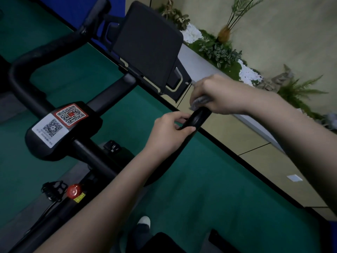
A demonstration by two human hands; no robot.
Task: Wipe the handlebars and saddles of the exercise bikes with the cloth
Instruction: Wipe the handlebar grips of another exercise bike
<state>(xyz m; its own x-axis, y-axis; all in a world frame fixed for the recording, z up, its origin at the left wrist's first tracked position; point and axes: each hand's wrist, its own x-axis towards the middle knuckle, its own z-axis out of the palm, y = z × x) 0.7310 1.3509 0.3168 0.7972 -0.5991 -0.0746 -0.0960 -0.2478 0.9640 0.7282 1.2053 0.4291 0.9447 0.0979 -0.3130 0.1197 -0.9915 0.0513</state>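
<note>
A black exercise bike fills the left and centre of the head view. Its handlebar (pixel 197 118) ends in a round tip near the middle. My left hand (pixel 169 130) grips the bar just below that tip, fingers curled round it. My right hand (pixel 217 94) holds a bunched grey cloth (pixel 199 102) and presses it against the top of the tip. The other handlebar arm (pixel 23 70) curves away at the upper left. A dark corner at the bottom edge (pixel 160 241) may be the saddle.
A black screen (pixel 149 46) stands on the bike's front. A console with QR stickers (pixel 60 123) sits on the bar's centre, a red knob (pixel 73 191) below it. Green floor (pixel 209 179), a planter with ferns (pixel 218 50) and my shoe (pixel 144 220) are in view.
</note>
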